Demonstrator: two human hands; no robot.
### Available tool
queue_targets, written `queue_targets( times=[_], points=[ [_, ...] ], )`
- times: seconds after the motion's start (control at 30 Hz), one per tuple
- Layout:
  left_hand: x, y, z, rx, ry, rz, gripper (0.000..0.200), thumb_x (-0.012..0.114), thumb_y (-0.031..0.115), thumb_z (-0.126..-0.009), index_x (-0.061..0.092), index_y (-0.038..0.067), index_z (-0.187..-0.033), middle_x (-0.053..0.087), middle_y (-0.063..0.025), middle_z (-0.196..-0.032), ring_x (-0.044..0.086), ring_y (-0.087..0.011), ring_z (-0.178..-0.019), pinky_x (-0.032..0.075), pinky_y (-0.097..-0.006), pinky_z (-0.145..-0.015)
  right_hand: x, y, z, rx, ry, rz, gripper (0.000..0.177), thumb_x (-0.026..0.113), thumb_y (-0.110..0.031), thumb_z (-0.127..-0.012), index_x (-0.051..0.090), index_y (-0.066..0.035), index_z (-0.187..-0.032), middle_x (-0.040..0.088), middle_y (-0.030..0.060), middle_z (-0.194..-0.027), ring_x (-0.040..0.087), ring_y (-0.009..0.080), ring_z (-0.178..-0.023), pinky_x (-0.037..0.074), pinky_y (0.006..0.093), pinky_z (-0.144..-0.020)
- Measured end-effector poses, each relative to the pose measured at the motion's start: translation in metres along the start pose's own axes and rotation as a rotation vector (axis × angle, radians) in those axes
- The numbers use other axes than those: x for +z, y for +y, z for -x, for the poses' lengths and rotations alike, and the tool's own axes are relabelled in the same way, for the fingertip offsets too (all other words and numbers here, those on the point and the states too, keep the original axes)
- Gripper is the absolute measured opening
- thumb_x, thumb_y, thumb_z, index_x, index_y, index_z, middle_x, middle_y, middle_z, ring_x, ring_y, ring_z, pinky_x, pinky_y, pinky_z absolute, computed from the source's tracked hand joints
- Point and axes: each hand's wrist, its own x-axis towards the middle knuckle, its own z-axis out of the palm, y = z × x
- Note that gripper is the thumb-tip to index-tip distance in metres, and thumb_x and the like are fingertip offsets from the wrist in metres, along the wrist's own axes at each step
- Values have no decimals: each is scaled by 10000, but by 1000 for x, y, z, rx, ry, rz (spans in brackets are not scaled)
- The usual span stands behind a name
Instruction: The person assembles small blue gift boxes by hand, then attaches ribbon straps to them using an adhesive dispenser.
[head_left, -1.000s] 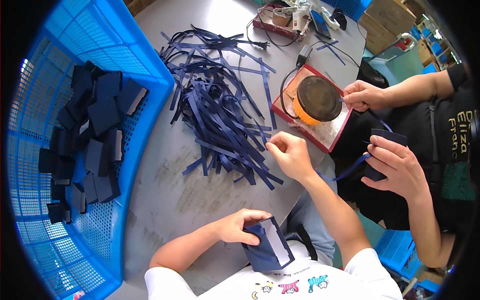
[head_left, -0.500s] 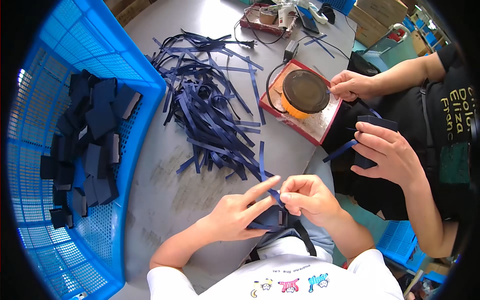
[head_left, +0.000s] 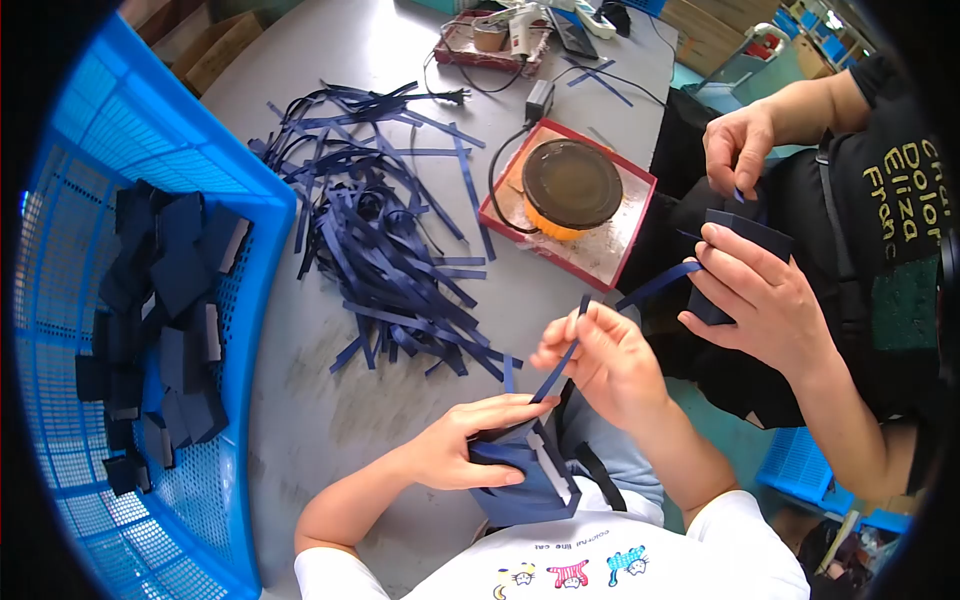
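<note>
My left hand [head_left: 465, 437] is wrapped round a dark blue box [head_left: 525, 480], held just above my lap at the table's edge. A pale strip shows along one side of the box. From its upper edge a narrow navy ribbon [head_left: 558, 374] runs up to my right hand [head_left: 608, 365], which pinches it between thumb and finger. Beyond my left hand lies a large tangled heap of navy ribbons [head_left: 385, 260] on the grey table.
At left stands a blue plastic basket [head_left: 275, 235] with several dark boxes [head_left: 185, 265]. A round heater [head_left: 572, 188] sits in a red-rimmed tray [head_left: 640, 215]. A co-worker's hands [head_left: 765, 295] at right hold another dark box [head_left: 750, 235]. A glue gun [head_left: 524, 30] lies at the back.
My right hand has risen, drawing the ribbon up from the box. My left hand's fingers have closed over the box, which shows more. The co-worker's far hand has left the heater.
</note>
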Motion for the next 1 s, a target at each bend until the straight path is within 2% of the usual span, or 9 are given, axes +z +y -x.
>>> queue_targets(
  times=[0.03,0.1,0.13,0.17,0.23,0.37,0.57,0.9,1.0],
  points=[
    [-1,-5,1,-17,-3,69,652,713,149,-712,442,33,-1294,448,-127,-1318,465,-243,-1174,367,-345,-970,-10,-7,-3,90,-24,-153,141,478,-170,-935,532,-41,-918,566,51,-775,517,114,-579,446,228,-556],
    [-8,-9,3,-73,35,112,631,708,174,-728,455,56,-1295,417,-114,-1342,466,-198,-1153,395,-290,-896,-31,-22,-10,140,-73,-130,149,483,-180,-934,543,-46,-905,539,15,-680,408,60,-455,318,177,-405],
    [-12,-9,1,-82,55,87,621,705,182,-733,462,62,-1291,411,-113,-1346,469,-187,-1141,402,-267,-862,-33,-24,-13,91,39,12,146,517,-184,-918,561,-45,-899,504,-12,-611,344,32,-416,221,161,-371],
    [-12,-12,-3,-24,116,55,611,703,192,-735,470,68,-1286,436,-106,-1323,474,-167,-1117,399,-234,-801,-33,-28,-17,57,113,132,149,514,-182,-920,560,-41,-907,486,-18,-592,347,28,-422,232,160,-379],
    [-15,-19,-8,-63,75,62,611,701,194,-737,468,69,-1289,460,-101,-1299,468,-164,-1124,403,-234,-797,-39,-32,-26,-23,224,307,131,539,-167,-905,574,-41,-912,464,-32,-577,333,21,-427,230,166,-390],
    [-7,-30,-22,-156,-21,314,594,682,138,-760,450,63,-1302,547,-101,-1180,532,-135,-1002,442,-264,-823,-60,-40,-42,-53,286,354,104,580,-150,-875,581,-59,-825,418,-56,-555,291,19,-428,201,183,-392],
    [-5,-39,-36,-216,-112,295,593,682,131,-761,449,55,-1300,580,-67,-1073,549,-109,-919,445,-273,-852,-77,-52,-68,-264,413,310,132,612,-155,-860,575,-58,-778,361,-89,-525,246,6,-416,177,186,-385],
    [-10,-46,-36,-227,-102,329,606,701,143,-745,460,66,-1295,589,-61,-1041,549,-101,-888,433,-254,-838,-80,-69,-85,-231,410,399,107,622,-114,-840,590,-25,-788,378,-85,-524,253,-2,-402,180,183,-379],
    [-11,-49,-35,-197,-124,291,606,705,141,-741,464,67,-1292,589,-63,-1041,549,-99,-894,428,-249,-837,-75,-67,-84,-210,540,489,99,633,-103,-828,590,-27,-782,384,-88,-523,248,-7,-394,167,185,-369]
  ],
)
